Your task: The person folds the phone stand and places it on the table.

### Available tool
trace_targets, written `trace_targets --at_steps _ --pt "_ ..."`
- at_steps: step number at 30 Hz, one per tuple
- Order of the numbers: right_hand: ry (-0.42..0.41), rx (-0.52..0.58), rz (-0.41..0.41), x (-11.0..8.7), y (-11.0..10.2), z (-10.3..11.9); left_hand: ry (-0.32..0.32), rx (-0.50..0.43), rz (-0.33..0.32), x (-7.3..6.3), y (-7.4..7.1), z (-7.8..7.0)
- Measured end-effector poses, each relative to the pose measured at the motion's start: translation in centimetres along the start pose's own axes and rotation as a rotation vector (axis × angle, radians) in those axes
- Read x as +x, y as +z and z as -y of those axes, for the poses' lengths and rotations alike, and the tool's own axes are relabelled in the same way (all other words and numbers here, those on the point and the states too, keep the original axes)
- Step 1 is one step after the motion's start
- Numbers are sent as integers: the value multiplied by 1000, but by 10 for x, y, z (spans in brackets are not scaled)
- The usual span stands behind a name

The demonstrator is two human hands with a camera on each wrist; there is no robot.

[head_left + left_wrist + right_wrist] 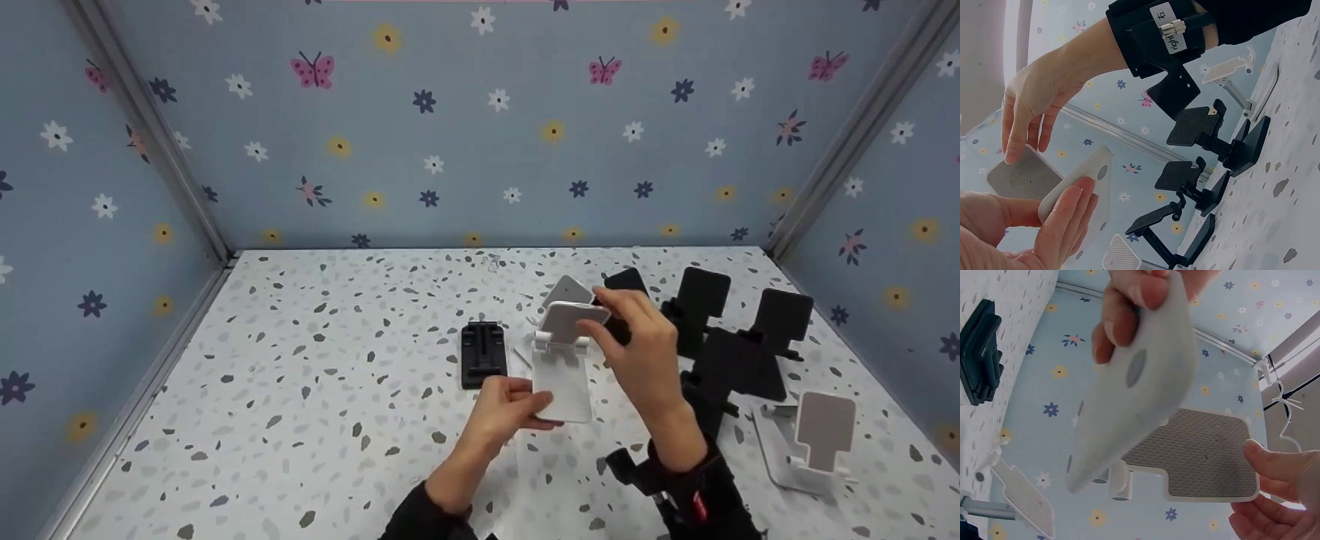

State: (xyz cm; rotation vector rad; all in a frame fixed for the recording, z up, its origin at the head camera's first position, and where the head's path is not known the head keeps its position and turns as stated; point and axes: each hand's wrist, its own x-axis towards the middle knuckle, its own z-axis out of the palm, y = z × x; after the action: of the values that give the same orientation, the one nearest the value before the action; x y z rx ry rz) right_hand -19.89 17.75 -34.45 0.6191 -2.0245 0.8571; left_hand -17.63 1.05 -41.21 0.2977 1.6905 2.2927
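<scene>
A white phone stand (pixel 566 390), unfolded, is held up over the table in both hands. My left hand (pixel 504 412) grips its flat base by the near left edge, thumb on top and fingers underneath; round grey pads dot the base's underside (pixel 1137 416). At the other end, my right hand (pixel 641 352) pinches the edge of the tilted holder plate (pixel 1207 455), which has a grey textured face. Between base and plate sits the white hinge (pixel 561 341). On the table left of the stand lies a folded black phone stand (pixel 484 356).
Several unfolded black phone stands (pixel 703 292) crowd the table's right side. Another white stand (pixel 825 431) is at the front right, and one more (pixel 566 289) stands behind the held one. Patterned panels (pixel 495 127) wall the speckled table (pixel 300 375) at the back and sides.
</scene>
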Motion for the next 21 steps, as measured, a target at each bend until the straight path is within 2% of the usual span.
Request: trace_targets --at_steps 3,5,10,16,21 --pt "-36 -27 23 6 -1 5 5 0 -11 0 -1 -1" --pt "-58 -19 8 8 0 7 5 -1 -19 0 -2 -2" --pt "-96 22 -70 6 4 10 -1 11 -32 0 -4 -4" --pt "-148 8 -155 -1 6 9 8 20 -43 -1 -6 -5" --pt "-138 32 -235 -9 8 10 13 31 -44 -1 -6 -4"
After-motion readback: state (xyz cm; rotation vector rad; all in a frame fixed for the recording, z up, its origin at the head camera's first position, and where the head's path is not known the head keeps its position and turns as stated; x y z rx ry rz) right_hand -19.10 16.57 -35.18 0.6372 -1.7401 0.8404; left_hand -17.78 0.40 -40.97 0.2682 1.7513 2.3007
